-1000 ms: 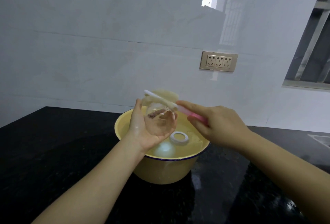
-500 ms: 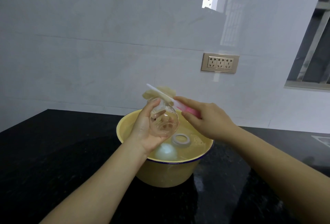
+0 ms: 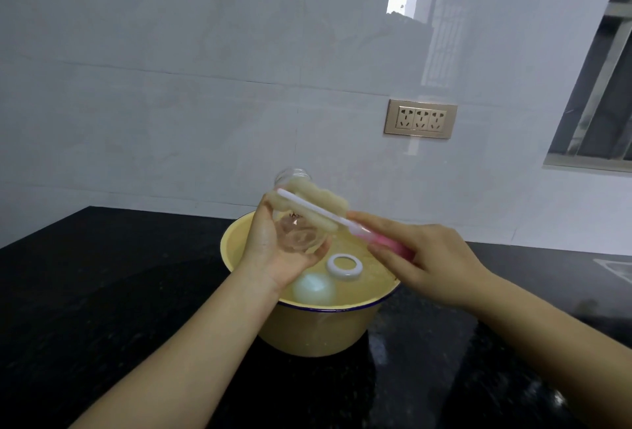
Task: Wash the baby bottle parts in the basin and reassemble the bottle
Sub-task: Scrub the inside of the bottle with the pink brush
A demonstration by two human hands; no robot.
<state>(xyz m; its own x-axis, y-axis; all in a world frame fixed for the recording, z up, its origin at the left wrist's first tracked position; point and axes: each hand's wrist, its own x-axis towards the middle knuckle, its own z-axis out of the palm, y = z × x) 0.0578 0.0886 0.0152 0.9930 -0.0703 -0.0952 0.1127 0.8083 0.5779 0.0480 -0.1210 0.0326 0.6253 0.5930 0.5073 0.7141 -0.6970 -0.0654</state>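
My left hand point(image 3: 273, 251) grips a clear glass baby bottle point(image 3: 301, 237) above a yellow basin point(image 3: 318, 329); the bottle's open neck points up and away. My right hand point(image 3: 427, 264) holds the pink handle of a sponge brush point(image 3: 318, 204), whose pale sponge head lies across the bottle's outside. In the basin's water float a white screw ring point(image 3: 344, 268) and a pale rounded cap point(image 3: 313, 288).
The basin stands on a black stone counter point(image 3: 102, 292) against a white tiled wall. A gold triple socket point(image 3: 420, 119) is on the wall at the right. A window frame point(image 3: 598, 104) fills the far right. A sink edge point(image 3: 615, 268) shows at the right border.
The bottle has tipped so its neck points up and away. The sponge head has slid along the outside of the bottle. Both hands stay over the basin.
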